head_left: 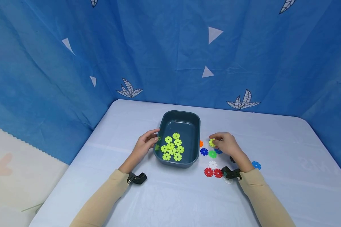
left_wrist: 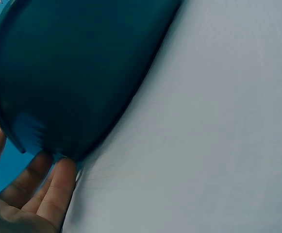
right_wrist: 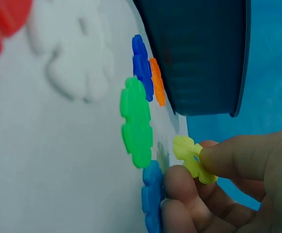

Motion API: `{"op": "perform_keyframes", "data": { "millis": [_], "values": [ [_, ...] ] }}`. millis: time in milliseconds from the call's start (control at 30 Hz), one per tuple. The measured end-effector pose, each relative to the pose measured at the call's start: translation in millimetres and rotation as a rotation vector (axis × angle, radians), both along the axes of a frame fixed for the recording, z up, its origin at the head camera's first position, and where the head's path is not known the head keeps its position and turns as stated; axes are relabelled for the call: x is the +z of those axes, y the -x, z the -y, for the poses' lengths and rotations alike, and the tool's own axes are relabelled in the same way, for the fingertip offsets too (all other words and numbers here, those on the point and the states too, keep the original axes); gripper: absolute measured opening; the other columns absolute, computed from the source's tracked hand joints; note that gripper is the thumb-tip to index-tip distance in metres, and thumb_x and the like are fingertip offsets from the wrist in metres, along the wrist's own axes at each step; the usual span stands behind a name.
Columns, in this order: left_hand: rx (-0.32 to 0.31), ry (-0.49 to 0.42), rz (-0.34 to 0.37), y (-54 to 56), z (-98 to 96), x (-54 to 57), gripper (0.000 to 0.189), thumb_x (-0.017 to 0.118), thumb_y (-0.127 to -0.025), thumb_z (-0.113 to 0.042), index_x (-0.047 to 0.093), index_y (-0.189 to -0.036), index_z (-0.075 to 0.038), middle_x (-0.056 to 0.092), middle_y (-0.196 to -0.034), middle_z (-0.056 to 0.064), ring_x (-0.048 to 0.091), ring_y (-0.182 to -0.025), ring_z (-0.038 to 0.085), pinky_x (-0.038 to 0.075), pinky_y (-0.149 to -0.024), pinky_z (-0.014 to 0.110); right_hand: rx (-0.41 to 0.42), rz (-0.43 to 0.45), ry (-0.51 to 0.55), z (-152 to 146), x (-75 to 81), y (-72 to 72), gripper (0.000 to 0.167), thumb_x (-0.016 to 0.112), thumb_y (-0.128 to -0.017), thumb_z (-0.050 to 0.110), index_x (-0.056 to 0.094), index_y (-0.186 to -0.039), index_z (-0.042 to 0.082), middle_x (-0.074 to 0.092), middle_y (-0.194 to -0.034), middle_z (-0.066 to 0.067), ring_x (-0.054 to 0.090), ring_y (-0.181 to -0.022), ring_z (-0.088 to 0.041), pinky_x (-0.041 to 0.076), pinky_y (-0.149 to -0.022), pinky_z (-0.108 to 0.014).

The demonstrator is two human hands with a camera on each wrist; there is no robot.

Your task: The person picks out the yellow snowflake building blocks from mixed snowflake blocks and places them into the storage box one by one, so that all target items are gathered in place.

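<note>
My right hand [head_left: 227, 143] pinches a yellow-green snowflake disc [right_wrist: 191, 158] between thumb and fingers, just above the table right of a dark teal bin [head_left: 184, 115]. Fingertips of my left hand [head_left: 146, 142] touch the bin's left outer wall; the left wrist view shows these fingers fairly straight. Several yellow-green snowflake discs [head_left: 172, 151] lie inside the bin, toward its near end. Close to my right hand on the table are a green disc [right_wrist: 137, 124], a dark blue disc [right_wrist: 142, 68], an orange disc [right_wrist: 157, 81] and a lighter blue disc [right_wrist: 152, 194].
Two red discs [head_left: 208, 172] and a white disc [head_left: 212, 164] lie nearer me, right of the bin. Another blue disc [head_left: 256, 165] is beyond my right wrist, and a black disc [head_left: 232, 159] is partly hidden beside it. Blue curtain [head_left: 176, 56] hangs behind the white table [head_left: 173, 201].
</note>
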State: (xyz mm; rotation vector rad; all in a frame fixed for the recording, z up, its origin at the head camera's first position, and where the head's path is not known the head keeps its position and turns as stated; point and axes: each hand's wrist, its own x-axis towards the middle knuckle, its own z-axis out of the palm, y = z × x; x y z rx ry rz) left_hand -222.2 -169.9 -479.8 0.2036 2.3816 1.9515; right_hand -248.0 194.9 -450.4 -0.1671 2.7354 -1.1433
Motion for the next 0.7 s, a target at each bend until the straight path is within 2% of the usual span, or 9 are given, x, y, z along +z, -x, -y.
{"op": "perform_keyframes", "data": {
  "millis": [200,367,500,700],
  "values": [
    [-0.004,0.002,-0.004,1.3,-0.3,-0.6,0.043,0.056,-0.104,-0.017,0.054,-0.147,-0.011,0.059,-0.141,0.022,0.062,-0.123,0.033,0.059,-0.087,0.023,-0.09,0.037,0.106,-1,4.5,-0.5,0.031,0.051,-0.104,0.009,0.066,-0.13,-0.002,0.063,-0.115,-0.024,0.068,-0.073,-0.015,0.059,-0.07,-0.021],
    [-0.001,0.007,-0.001,1.3,-0.5,-0.3,0.044,0.056,-0.104,-0.016,0.053,-0.147,-0.011,0.059,-0.14,0.021,0.063,-0.121,0.028,0.059,-0.088,0.023,-0.144,0.077,0.197,-2,8.8,-1.0,0.033,0.051,-0.104,0.009,0.063,-0.133,-0.002,0.061,-0.128,-0.025,0.068,-0.074,-0.012,0.058,-0.069,-0.017],
    [0.006,0.004,0.008,0.1,-0.8,1.1,0.043,0.056,-0.104,-0.016,0.054,-0.147,-0.013,0.059,-0.141,0.019,0.063,-0.12,0.024,0.058,-0.087,0.022,-0.146,0.134,0.27,-2,10.5,-0.9,0.035,0.05,-0.105,0.01,0.06,-0.136,-0.003,0.06,-0.126,-0.025,0.069,-0.074,-0.011,0.06,-0.07,-0.02],
    [0.003,-0.004,0.013,-0.5,-1.0,1.6,0.043,0.056,-0.104,-0.017,0.054,-0.147,-0.013,0.059,-0.141,0.019,0.062,-0.122,0.028,0.059,-0.088,0.023,-0.132,0.178,0.32,-2,11.7,-1.0,0.037,0.048,-0.106,0.01,0.056,-0.139,-0.005,0.061,-0.121,-0.025,0.07,-0.073,-0.009,0.061,-0.07,-0.022]
  ]
}}
